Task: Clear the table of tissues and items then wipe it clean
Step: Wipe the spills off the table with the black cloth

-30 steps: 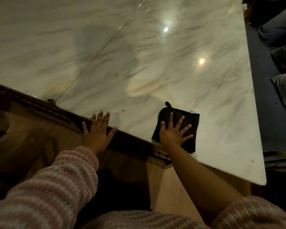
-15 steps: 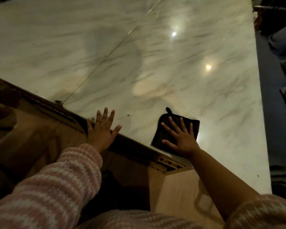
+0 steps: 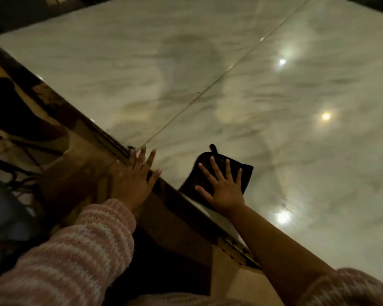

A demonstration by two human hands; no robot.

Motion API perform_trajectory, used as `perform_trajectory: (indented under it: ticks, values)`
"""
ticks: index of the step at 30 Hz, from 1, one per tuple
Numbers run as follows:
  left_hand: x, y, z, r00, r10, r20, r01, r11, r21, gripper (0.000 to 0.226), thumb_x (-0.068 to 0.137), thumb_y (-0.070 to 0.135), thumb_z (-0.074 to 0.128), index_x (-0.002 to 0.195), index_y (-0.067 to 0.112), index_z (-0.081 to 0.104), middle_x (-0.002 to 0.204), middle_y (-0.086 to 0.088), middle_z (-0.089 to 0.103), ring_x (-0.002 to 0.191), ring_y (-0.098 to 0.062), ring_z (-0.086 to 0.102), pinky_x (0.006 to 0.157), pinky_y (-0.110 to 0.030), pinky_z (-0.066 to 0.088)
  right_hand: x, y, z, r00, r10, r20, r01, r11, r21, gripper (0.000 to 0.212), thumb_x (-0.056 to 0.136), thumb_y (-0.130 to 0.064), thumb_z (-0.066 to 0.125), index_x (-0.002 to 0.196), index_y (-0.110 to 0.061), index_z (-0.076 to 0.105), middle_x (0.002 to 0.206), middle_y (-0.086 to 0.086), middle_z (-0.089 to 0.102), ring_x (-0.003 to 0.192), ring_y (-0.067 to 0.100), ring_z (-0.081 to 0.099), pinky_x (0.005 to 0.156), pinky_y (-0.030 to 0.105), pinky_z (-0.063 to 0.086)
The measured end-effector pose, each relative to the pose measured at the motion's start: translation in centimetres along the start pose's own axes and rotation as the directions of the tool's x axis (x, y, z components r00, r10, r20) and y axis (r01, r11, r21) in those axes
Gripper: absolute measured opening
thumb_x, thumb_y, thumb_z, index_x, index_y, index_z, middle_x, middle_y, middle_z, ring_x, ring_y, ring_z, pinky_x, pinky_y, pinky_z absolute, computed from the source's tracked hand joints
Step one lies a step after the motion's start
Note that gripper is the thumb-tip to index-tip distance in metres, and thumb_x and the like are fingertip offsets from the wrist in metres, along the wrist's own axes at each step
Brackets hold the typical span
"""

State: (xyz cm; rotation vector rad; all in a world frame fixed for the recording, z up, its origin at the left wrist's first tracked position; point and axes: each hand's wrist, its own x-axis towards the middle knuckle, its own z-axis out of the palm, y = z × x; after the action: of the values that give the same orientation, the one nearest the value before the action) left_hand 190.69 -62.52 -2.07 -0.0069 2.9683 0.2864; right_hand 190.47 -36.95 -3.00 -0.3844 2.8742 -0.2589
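Right hand [image 3: 224,188] lay flat, fingers spread, pressing the black cloth [image 3: 245,176] at the table's [image 3: 296,151] near edge, lower centre. Left hand [image 3: 133,180], open, braced on the rim. The cloth had slid left toward the seam [image 3: 208,89]: wiping under way, no tissues showing.

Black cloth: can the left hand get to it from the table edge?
Probably yes. The left hand lies flat on the edge of the marble table, with only bare marble between it and the black cloth. The right hand presses on the cloth, leaving its far side free.
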Motion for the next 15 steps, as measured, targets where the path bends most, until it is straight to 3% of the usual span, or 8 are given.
perform_trajectory:
  ticks: [5, 8, 12, 15]
  values:
    - [4.3, -7.4, -2.0, 0.999, -0.050, -0.016, 0.050, 0.999, 0.002, 0.088, 0.064, 0.073, -0.034, 0.141, 0.033, -0.017, 0.155, 0.006, -0.015, 0.145, -0.022, -0.008, 0.112, -0.053, -0.003, 8.8, -6.6, -0.2, 0.999, -0.046, -0.004, 0.046, 0.999, -0.015, 0.067, 0.081, -0.075, 0.010, 0.141, -0.053, -0.011, 0.154, -0.013, -0.021, 0.140, 0.031, -0.026, 0.107, 0.057, -0.022]
    - [6.8, -12.4, -3.9, 0.996, -0.076, -0.048, 0.075, 0.997, -0.035, 0.085, 0.065, 0.073, -0.033, 0.140, 0.036, -0.020, 0.151, 0.008, -0.022, 0.144, -0.018, -0.012, 0.113, -0.053, -0.004, 14.1, -10.9, -0.4, 0.998, -0.068, 0.010, 0.068, 0.997, -0.034, 0.068, 0.081, -0.075, 0.012, 0.141, -0.053, -0.010, 0.153, -0.013, -0.021, 0.141, 0.031, -0.025, 0.106, 0.055, -0.023]
    - [9.7, -18.7, -6.7, 0.994, -0.083, -0.074, 0.080, 0.996, -0.045, 0.083, 0.068, 0.075, -0.029, 0.141, 0.038, -0.018, 0.151, 0.009, -0.022, 0.139, -0.013, -0.019, 0.113, -0.051, -0.006, 20.4, -16.7, -0.4, 0.997, -0.074, 0.017, 0.075, 0.997, -0.028, 0.068, 0.081, -0.076, 0.009, 0.141, -0.052, -0.013, 0.153, -0.011, -0.023, 0.141, 0.032, -0.024, 0.105, 0.056, -0.022]
    - [12.2, -23.0, -8.8, 0.991, -0.099, -0.086, 0.093, 0.993, -0.069, 0.076, 0.076, 0.072, -0.013, 0.142, 0.035, -0.015, 0.156, 0.008, -0.013, 0.144, -0.017, -0.011, 0.113, -0.049, 0.000, 24.5, -21.1, -0.4, 0.995, -0.101, 0.020, 0.102, 0.994, -0.038, 0.072, 0.077, -0.079, 0.004, 0.141, -0.051, -0.013, 0.152, -0.011, -0.025, 0.139, 0.031, -0.027, 0.105, 0.057, -0.021]
